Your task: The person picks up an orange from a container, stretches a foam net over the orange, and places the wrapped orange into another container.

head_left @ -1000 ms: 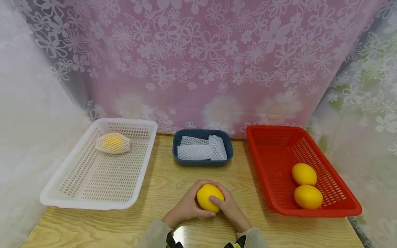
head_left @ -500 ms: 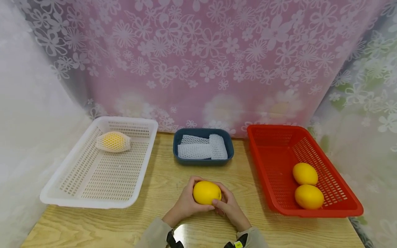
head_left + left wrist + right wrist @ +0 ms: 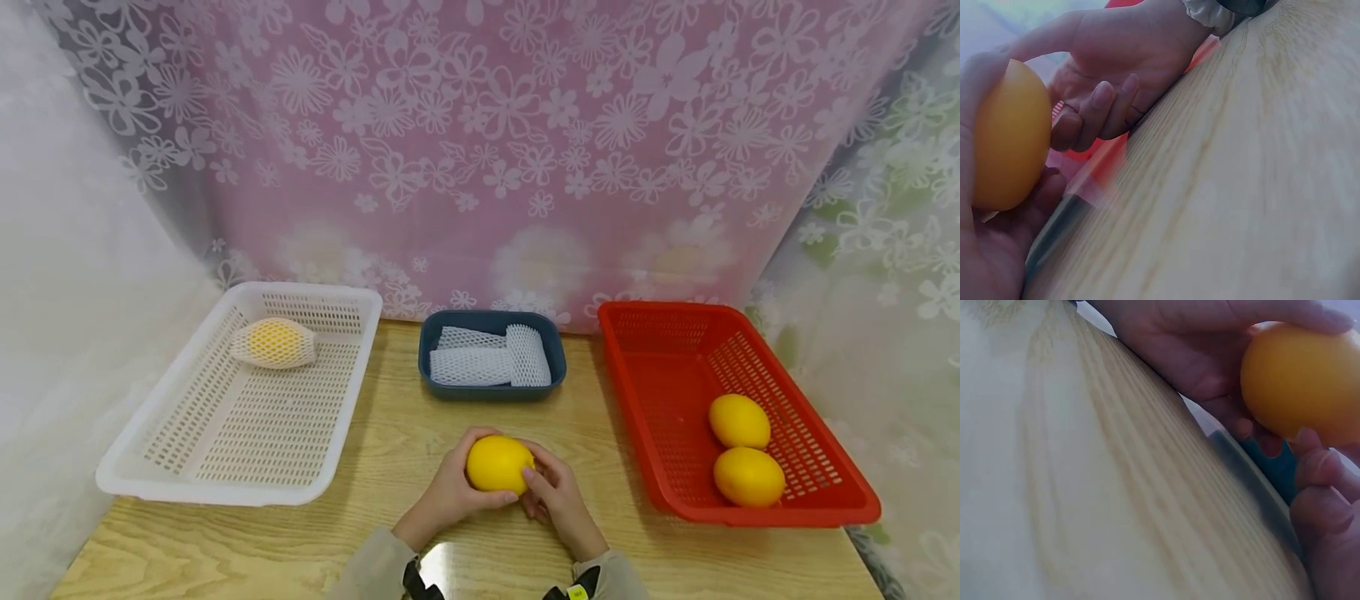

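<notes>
A smooth yellow lemon [image 3: 497, 463] is held between both hands over the front middle of the table. My left hand [image 3: 450, 493] grips it from the left, thumb along the near side and fingers round the back. At its right end, my right hand [image 3: 564, 504] pinches it with the thumb and curled fingertips. The left wrist view shows the lemon [image 3: 1013, 137] in the left palm, with the right hand [image 3: 1129, 50] beyond. In the right wrist view, curled right fingers [image 3: 1322, 487] lie at the underside of the lemon [image 3: 1304, 381].
A white basket [image 3: 348, 392] at left holds one yellow fruit in a foam net [image 3: 273, 343]. Several white foam nets [image 3: 472, 367] lie in a dark blue tray [image 3: 491, 394] at the back. The red basket [image 3: 637, 417] at right contains two lemons [image 3: 748, 477].
The lemon has turned in the hands from tilted to lying sideways, its end now toward the right. My right thumb has shifted up onto that end. Baskets and tray stay put.
</notes>
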Action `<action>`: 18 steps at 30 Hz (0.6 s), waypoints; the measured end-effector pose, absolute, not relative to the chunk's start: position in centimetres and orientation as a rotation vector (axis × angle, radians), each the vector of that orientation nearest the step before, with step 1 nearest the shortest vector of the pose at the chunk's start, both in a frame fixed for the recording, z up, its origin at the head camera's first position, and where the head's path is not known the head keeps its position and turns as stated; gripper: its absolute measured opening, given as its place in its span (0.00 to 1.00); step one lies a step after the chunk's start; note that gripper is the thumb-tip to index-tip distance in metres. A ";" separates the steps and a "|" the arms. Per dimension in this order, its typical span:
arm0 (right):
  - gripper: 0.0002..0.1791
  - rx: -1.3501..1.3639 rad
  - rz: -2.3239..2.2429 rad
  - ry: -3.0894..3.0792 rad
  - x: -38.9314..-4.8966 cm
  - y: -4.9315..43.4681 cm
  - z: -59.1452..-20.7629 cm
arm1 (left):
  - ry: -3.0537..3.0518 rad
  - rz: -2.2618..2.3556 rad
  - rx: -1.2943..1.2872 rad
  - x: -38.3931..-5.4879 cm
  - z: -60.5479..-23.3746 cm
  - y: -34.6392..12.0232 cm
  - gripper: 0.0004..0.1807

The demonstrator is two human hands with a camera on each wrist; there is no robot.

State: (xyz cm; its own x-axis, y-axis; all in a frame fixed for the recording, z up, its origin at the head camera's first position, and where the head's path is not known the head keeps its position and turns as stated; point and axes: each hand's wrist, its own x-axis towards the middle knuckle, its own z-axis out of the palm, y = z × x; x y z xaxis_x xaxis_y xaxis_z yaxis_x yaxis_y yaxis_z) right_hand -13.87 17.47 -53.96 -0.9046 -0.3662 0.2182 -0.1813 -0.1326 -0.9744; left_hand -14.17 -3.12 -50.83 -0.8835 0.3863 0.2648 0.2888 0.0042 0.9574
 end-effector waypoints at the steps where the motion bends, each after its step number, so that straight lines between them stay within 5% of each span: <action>1: 0.19 -0.624 -2.189 1.987 -13.9 17.5 -54.0 | 2.166 2.042 0.722 -14.2 -50.8 -3.1 0.37; 8: 0.21 -0.625 -2.262 1.974 -13.9 17.4 -54.1 | 2.085 2.116 0.662 -15.0 -53.0 -3.0 0.36; 18: 0.41 -0.807 -2.149 2.075 -14.3 17.2 -54.5 | 1.924 2.179 0.685 -15.6 -54.4 -3.2 0.35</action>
State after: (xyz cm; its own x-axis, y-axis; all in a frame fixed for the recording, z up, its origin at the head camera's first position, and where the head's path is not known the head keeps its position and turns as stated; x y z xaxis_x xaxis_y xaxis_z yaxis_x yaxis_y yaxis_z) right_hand -14.25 17.16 -54.52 -0.8629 -0.3822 0.3305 -0.3169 -0.1002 -0.9432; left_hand -15.61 -3.19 -54.40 -0.8833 0.4066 0.2332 0.1811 -0.1627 0.9699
